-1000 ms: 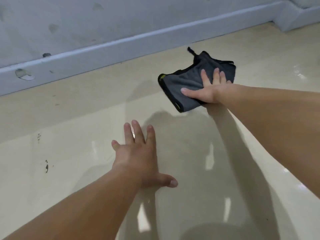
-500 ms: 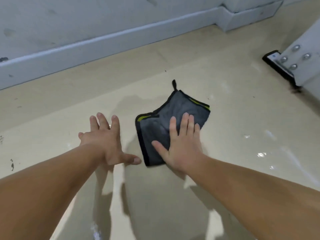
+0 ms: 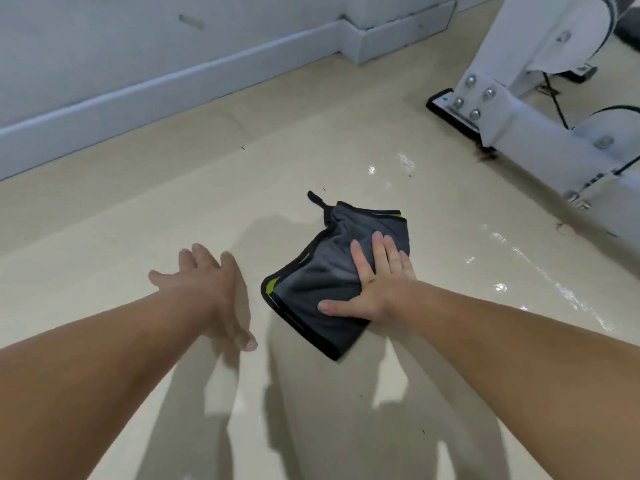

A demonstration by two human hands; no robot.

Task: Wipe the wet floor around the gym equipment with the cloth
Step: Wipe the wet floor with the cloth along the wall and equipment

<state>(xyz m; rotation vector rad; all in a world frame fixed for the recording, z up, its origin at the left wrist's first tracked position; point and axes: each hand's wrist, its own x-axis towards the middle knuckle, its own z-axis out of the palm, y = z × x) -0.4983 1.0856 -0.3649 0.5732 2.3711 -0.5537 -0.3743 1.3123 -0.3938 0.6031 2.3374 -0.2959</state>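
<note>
Grey cloth (image 3: 313, 282), partly under right hand (image 3: 381, 282)

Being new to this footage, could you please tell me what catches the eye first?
A dark grey cloth lies mid-floor, pressed flat under the right hand. The left hand spreads open beside it, and white gym equipment stands upper right, wet floor glinting before it.

Folded grey microfibre cloth (image 3: 311, 282) lies on the glossy beige floor (image 3: 138, 220), beneath the flat right hand (image 3: 377, 285); the left hand (image 3: 207, 289) sits just to its left. White bolted metal machine base (image 3: 512, 109) stands behind and right of the cloth, well apart. The pale skirting board (image 3: 138, 107) runs along the wall behind.
</note>
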